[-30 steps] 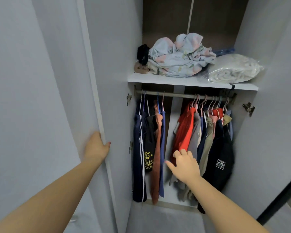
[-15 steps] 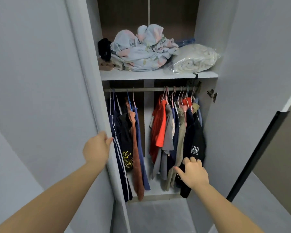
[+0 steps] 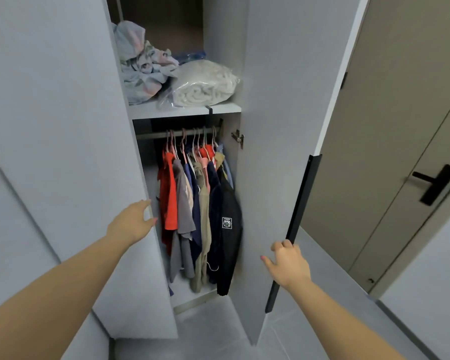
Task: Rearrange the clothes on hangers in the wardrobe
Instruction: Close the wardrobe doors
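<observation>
My left grip [image 3: 131, 223] is curled around the free edge of the pale grey left wardrobe door [image 3: 76, 126], fingers hidden behind the panel and thumb lying on its front. My right grip [image 3: 290, 263] has its fingers bent onto the long black handle strip [image 3: 300, 203] on the edge of the pale grey right wardrobe door [image 3: 278, 100], with the thumb spread out to the side. Between the two doors, a tight row of clothes [image 3: 200, 209] hangs on thin pink and white hangers [image 3: 183, 141] from a metal rail [image 3: 153, 135]. A red shirt [image 3: 170, 193] hangs at the left end and a black jacket with a white square badge [image 3: 229, 229] at the right end, close to the right door. Above the rail, a white shelf [image 3: 182, 111] carries a crumpled pale floral cloth bundle [image 3: 140, 68] and, touching it, a cream blanket in a clear plastic bag [image 3: 205, 84]. A brown room door [image 3: 400, 126] stands beyond the right wardrobe door.
</observation>
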Demonstrator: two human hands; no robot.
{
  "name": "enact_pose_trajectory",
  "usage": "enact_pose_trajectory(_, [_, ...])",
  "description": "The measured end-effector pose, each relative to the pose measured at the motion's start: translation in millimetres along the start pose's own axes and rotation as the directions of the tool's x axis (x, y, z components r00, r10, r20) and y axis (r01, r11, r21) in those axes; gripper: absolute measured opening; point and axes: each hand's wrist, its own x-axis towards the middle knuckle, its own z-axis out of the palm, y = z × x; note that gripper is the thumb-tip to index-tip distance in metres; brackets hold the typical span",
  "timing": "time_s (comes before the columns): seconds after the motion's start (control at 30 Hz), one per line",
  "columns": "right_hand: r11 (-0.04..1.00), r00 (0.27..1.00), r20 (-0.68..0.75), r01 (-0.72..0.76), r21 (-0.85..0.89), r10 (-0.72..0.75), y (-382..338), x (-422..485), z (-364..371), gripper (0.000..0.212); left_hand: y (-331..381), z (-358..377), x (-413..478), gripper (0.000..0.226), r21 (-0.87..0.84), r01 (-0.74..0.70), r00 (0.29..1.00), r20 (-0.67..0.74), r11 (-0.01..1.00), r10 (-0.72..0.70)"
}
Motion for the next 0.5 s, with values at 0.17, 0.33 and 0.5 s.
enact_pose_trajectory(0.17, [0.988, 0.976, -0.210, -0.033, 0.152, 0.065, 25, 15, -24, 0.052, 34, 21, -2, 0.053, 0.017, -0.076, 0.997, 0.021, 0.997, 0.075])
enact_pose_trajectory(0.33, [0.859, 0.950, -0.154, -0.165, 0.484, 0.270, 37, 48, -62, 0.095, 41, 21, -3, 0.036, 0.128, -0.102, 0.995, 0.020, 0.986, 0.101])
enact_pose_trajectory(0.5, [0.664, 0.960, -0.066, -0.138, 0.735, 0.272, 35, 76, -80, 0.098, 27, 17, -12, 0.041, 0.147, -0.068, 0.997, -0.025, 0.987, 0.072])
